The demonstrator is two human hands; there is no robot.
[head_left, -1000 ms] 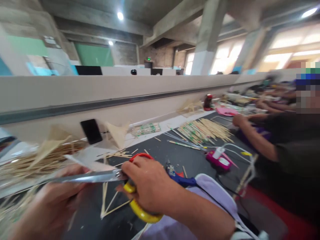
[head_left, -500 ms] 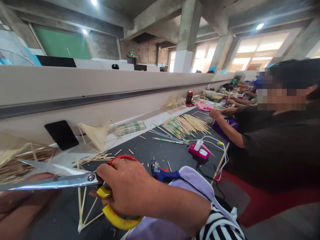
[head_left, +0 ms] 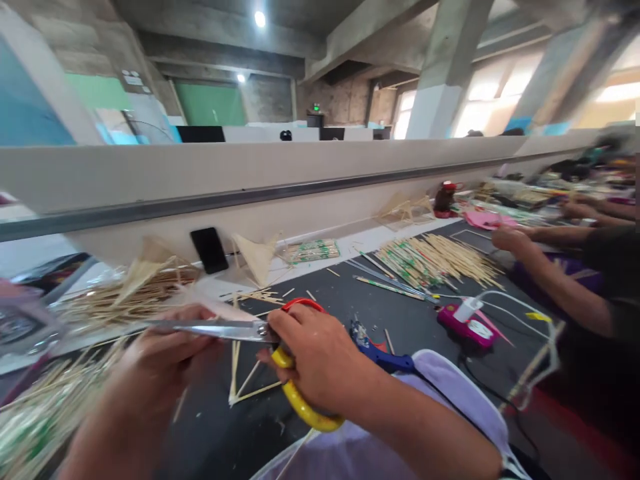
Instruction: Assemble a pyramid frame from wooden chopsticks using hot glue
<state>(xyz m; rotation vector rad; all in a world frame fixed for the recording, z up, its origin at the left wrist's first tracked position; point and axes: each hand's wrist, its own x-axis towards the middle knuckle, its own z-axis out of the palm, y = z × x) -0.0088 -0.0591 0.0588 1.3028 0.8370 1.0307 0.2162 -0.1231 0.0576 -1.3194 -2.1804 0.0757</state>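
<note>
My right hand (head_left: 317,357) is wrapped round the handles of a pair of scissors (head_left: 215,329), one handle red and one yellow. The blades point left and stand apart. My left hand (head_left: 170,347), blurred, is behind and below the blades with its fingers curled; what it holds, if anything, I cannot make out. A small frame of thin wooden sticks (head_left: 257,397) stands on the dark table (head_left: 320,340), just below the scissors and partly covered by my right hand. A blue glue gun (head_left: 380,353) lies to the right of that hand.
Wooden sticks (head_left: 440,260) lie in a pile at the back, with more at the left (head_left: 55,407). A black phone (head_left: 209,250) leans on the partition beside a stick model (head_left: 257,257). At right are a pink power strip (head_left: 465,327) and a co-worker's arm (head_left: 555,283).
The view has swung left, so the table things appear farther right. My left hand has come more fully into view. The scissor blades look closer together, and my right hand still grips the handles.
</note>
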